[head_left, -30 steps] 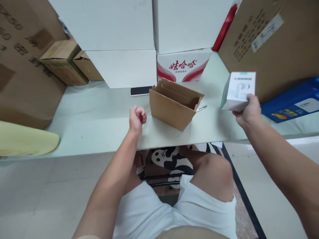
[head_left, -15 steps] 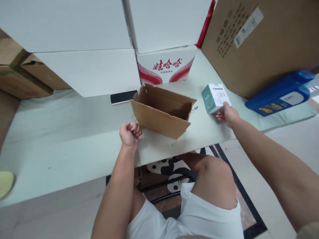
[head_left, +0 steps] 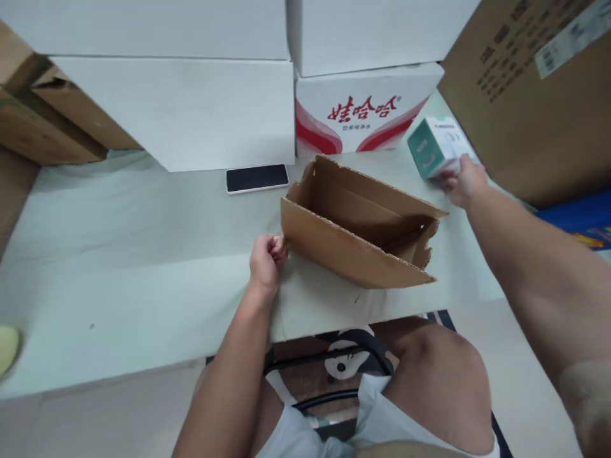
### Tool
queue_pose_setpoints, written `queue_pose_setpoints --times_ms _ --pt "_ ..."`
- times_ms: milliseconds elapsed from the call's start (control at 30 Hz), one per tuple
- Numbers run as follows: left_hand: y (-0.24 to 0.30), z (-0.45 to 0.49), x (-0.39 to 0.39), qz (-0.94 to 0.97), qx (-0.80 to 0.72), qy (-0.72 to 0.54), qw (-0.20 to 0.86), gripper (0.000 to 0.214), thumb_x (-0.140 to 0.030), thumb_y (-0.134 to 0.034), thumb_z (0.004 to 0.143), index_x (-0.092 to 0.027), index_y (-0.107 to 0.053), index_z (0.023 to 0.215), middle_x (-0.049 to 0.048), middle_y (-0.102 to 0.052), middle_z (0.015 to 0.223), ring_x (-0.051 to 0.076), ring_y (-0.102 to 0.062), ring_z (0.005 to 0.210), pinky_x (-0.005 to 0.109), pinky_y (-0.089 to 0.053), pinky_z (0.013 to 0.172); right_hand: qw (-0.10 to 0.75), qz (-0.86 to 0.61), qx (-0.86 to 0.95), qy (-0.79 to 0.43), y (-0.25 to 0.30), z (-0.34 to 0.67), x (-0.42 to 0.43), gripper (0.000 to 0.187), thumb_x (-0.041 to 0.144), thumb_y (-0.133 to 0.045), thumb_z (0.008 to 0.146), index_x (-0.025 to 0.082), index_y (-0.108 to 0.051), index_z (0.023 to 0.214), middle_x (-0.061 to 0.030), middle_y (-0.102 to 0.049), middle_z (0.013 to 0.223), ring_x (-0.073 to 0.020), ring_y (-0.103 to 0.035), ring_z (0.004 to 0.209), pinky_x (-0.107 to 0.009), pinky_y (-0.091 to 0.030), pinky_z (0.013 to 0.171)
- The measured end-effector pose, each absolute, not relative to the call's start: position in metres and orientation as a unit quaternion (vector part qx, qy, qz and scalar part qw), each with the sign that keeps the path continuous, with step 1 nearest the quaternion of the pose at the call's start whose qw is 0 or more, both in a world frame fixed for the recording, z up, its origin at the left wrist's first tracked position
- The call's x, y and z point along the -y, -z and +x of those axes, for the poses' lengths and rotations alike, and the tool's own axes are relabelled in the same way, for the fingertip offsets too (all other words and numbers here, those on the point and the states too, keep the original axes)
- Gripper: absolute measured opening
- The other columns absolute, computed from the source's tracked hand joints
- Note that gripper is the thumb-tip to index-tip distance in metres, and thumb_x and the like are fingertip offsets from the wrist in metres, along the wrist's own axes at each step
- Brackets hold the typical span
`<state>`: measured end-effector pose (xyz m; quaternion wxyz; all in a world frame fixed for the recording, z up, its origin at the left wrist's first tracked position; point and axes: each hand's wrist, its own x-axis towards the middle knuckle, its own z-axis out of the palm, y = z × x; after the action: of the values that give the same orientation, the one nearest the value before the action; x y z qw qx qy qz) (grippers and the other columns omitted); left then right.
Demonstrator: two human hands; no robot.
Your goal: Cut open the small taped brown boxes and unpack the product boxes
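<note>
My right hand (head_left: pixel 465 181) grips the near corner of a small green-and-white box (head_left: pixel 427 151), thumb on its printed face and fingers underneath. The box is tilted; whether it touches the tabletop I cannot tell. A brown cardboard box (head_left: pixel 353 251) with an open top stands in front of me, its torn, uneven rim facing up. Against its left end, close by or just touching, is my left hand (head_left: pixel 268 257), curled into a fist with nothing visible in it. Inside the cardboard box I see only bare walls; its bottom is partly hidden.
A phone (head_left: pixel 258 179) lies left of the cardboard box. Behind stand white cartons (head_left: pixel 191 114) and a white-and-red carton (head_left: pixel 367 114). At right are a large brown carton (head_left: pixel 539 127) and a blue bottle (head_left: pixel 582 216). A yellow-green object (head_left: pixel 7 348) sits at far left.
My right hand has moved the small box back, towards the white-and-red carton, and tilted it. My left fist stays by the cardboard box. The whole view has shifted.
</note>
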<state>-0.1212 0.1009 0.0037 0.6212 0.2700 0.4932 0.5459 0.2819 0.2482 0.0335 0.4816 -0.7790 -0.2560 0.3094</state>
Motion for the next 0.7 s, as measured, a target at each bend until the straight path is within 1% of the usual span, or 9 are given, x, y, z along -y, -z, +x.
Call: queue_pose_setpoints --times_ms 67,100,233,333,433,500,567,633,700 --pt "-0.003 -0.123 -0.101 0.29 -0.497 -0.543 0.612 0.04 -0.031 -0.037 0.08 -0.022 -0.021 0.044 -0.0049 -0.012 0.049 0.008 -0.014 0.043 0.024 -0.011 0.045 0.507 -0.774 0.245 -0.29 -0.032 0.28 -0.256 0.04 0.046 -0.058 0.099 0.02 -0.061 0.13 -0.0101 -0.062 0.131 -0.0185 -0.063 0.113 -0.04 -0.058 0.097" --pt "-0.003 -0.123 -0.101 0.298 -0.496 -0.542 0.609 0.04 -0.032 -0.038 0.08 -0.022 -0.021 0.045 -0.005 -0.012 0.049 0.008 -0.014 0.043 0.024 -0.012 0.044 0.514 -0.77 0.241 -0.291 -0.031 0.276 -0.255 0.037 0.045 -0.058 0.099 0.022 -0.061 0.128 -0.0087 -0.062 0.13 -0.0183 -0.062 0.115 -0.04 -0.057 0.098" --pt "-0.005 -0.122 -0.099 0.3 -0.488 -0.523 0.631 0.044 -0.034 -0.039 0.082 -0.023 -0.02 0.044 -0.0059 -0.011 0.047 0.007 -0.012 0.041 0.024 -0.01 0.043 0.488 -0.734 0.274 -0.384 -0.033 0.248 -0.21 0.016 0.039 -0.058 0.096 0.025 -0.061 0.104 -0.002 -0.064 0.101 -0.0141 -0.064 0.097 -0.03 -0.057 0.084" --pt "-0.007 -0.122 -0.095 0.294 -0.48 -0.521 0.641 0.047 -0.034 -0.037 0.086 -0.023 -0.02 0.044 -0.0066 -0.011 0.045 0.006 -0.01 0.039 0.024 -0.008 0.042 0.475 -0.673 0.338 -0.455 -0.05 0.222 -0.148 0.025 0.048 -0.062 0.089 0.027 -0.061 0.102 -0.0029 -0.061 0.102 -0.0163 -0.062 0.094 -0.029 -0.056 0.074" --pt "-0.009 -0.127 -0.089 0.299 -0.468 -0.531 0.64 0.05 -0.034 -0.036 0.089 -0.023 -0.018 0.044 -0.0072 -0.009 0.045 0.006 -0.008 0.039 0.023 -0.006 0.041 0.471 -0.633 0.432 -0.438 -0.076 0.195 -0.092 0.04 0.054 -0.068 0.082 0.032 -0.06 0.114 -0.0029 -0.061 0.116 -0.0195 -0.061 0.107 -0.031 -0.057 0.079" --pt "-0.011 -0.131 -0.085 0.304 -0.463 -0.54 0.633 0.051 -0.034 -0.036 0.091 -0.023 -0.018 0.044 -0.0074 -0.009 0.046 0.005 -0.008 0.039 0.022 -0.005 0.041 0.444 -0.64 0.48 -0.402 -0.091 0.175 -0.071 0.05 0.048 -0.076 0.077 0.033 -0.058 0.12 -0.0028 -0.06 0.122 -0.0208 -0.061 0.112 -0.034 -0.058 0.085" --pt "-0.012 -0.135 -0.082 0.302 -0.466 -0.548 0.625 0.053 -0.036 -0.036 0.093 -0.022 -0.018 0.045 -0.0077 -0.009 0.045 0.005 -0.007 0.039 0.021 -0.005 0.041 0.414 -0.667 0.49 -0.377 -0.103 0.154 -0.064 0.054 0.035 -0.082 0.074 0.029 -0.057 0.121 -0.0038 -0.061 0.121 -0.0204 -0.063 0.108 -0.034 -0.058 0.085" --pt "-0.014 -0.138 -0.079 0.296 -0.471 -0.554 0.619 0.056 -0.04 -0.038 0.095 -0.022 -0.018 0.046 -0.008 -0.01 0.045 0.004 -0.007 0.039 0.021 -0.006 0.041 0.407 -0.698 0.462 -0.367 -0.111 0.141 -0.064 0.051 0.021 -0.079 0.074 0.026 -0.057 0.119 -0.0035 -0.063 0.113 -0.0176 -0.064 0.1 -0.029 -0.059 0.077" --pt "-0.016 -0.14 -0.077 0.294 -0.475 -0.554 0.617 0.059 -0.042 -0.039 0.096 -0.021 -0.018 0.046 -0.0083 -0.01 0.046 0.004 -0.007 0.039 0.02 -0.007 0.041 0.409 -0.724 0.408 -0.376 -0.118 0.138 -0.064 0.052 0.01 -0.074 0.074 0.026 -0.056 0.12 -0.0017 -0.065 0.106 -0.0146 -0.064 0.093 -0.022 -0.057 0.066"
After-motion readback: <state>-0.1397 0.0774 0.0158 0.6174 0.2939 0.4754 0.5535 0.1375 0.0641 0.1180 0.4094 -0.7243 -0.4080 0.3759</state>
